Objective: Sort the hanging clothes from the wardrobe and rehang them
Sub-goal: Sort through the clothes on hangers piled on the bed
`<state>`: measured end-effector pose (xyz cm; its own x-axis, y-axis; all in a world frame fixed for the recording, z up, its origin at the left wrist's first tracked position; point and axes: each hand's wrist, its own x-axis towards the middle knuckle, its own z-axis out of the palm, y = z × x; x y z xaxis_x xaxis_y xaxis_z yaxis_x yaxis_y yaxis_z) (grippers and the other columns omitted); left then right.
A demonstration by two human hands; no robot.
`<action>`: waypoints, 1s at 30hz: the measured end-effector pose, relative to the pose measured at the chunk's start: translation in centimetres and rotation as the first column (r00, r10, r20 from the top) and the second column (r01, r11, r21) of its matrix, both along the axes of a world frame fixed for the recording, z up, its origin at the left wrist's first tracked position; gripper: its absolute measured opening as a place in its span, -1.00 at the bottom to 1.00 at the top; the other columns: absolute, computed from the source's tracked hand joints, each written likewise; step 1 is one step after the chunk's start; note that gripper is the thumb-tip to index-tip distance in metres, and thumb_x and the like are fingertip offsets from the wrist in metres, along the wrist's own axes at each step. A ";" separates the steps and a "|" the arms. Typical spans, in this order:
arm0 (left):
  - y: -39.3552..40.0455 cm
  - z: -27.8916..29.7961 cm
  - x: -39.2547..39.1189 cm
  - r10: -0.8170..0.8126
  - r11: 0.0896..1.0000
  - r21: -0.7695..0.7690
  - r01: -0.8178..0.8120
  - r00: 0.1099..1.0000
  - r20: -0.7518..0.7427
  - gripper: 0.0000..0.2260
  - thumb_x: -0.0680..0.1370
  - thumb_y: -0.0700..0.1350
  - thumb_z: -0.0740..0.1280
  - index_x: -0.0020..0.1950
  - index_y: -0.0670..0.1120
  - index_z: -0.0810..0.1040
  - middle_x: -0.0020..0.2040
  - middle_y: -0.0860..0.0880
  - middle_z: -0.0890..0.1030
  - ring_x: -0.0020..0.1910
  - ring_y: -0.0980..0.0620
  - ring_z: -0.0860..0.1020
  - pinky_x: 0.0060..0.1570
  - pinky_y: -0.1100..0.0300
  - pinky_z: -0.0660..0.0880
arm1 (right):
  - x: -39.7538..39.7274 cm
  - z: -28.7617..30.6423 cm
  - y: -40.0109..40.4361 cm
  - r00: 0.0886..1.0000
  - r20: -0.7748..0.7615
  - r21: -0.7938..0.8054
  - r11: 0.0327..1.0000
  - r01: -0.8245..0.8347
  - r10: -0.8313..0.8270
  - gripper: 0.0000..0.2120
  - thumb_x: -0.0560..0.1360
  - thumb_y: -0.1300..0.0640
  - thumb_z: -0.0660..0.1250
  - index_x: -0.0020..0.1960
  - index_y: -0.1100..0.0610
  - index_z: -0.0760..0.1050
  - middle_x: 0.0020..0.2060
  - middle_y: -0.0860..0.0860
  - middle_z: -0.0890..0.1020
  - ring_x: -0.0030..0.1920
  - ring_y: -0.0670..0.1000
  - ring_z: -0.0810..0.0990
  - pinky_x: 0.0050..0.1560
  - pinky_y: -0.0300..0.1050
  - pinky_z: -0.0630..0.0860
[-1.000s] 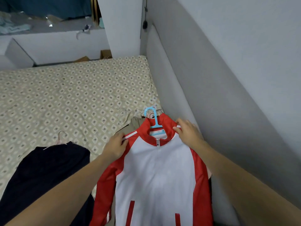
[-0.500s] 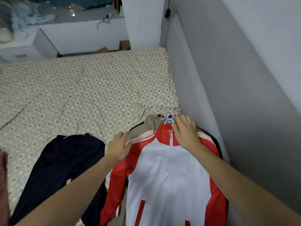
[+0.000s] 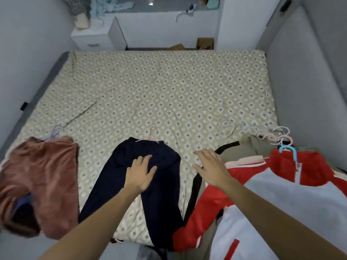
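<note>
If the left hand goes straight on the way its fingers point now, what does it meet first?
The left hand lies over the dark trousers, fingers pointing to their waistband and pink hanger. It would probably meet those first, then bare bedsheet.

Under your left hand (image 3: pixel 141 174), part of the dark navy trousers (image 3: pixel 135 184) hidden, right of your right hand (image 3: pixel 211 167), red and white zip jacket (image 3: pixel 272 203) cut by the frame edge, garments beneath it mostly covered.

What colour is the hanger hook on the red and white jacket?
Light blue plastic hanger hook, seen in the head view.
</note>
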<state>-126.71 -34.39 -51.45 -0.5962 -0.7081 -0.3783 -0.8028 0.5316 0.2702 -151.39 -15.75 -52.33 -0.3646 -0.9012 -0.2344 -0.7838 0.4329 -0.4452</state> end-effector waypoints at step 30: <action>-31.4 -26.7 9.6 0.217 0.958 0.206 -0.198 0.973 -0.077 -0.73 0.67 0.18 0.26 0.12 -0.02 0.45 0.09 0.01 0.53 0.14 -0.11 0.49 0.17 -0.12 0.47 | 7.2 -25.0 -24.9 0.920 0.136 0.197 0.920 0.338 -0.367 -0.65 0.62 -0.19 0.34 0.18 0.05 0.40 -0.02 -0.02 0.59 -0.01 0.07 0.58 0.10 0.14 0.52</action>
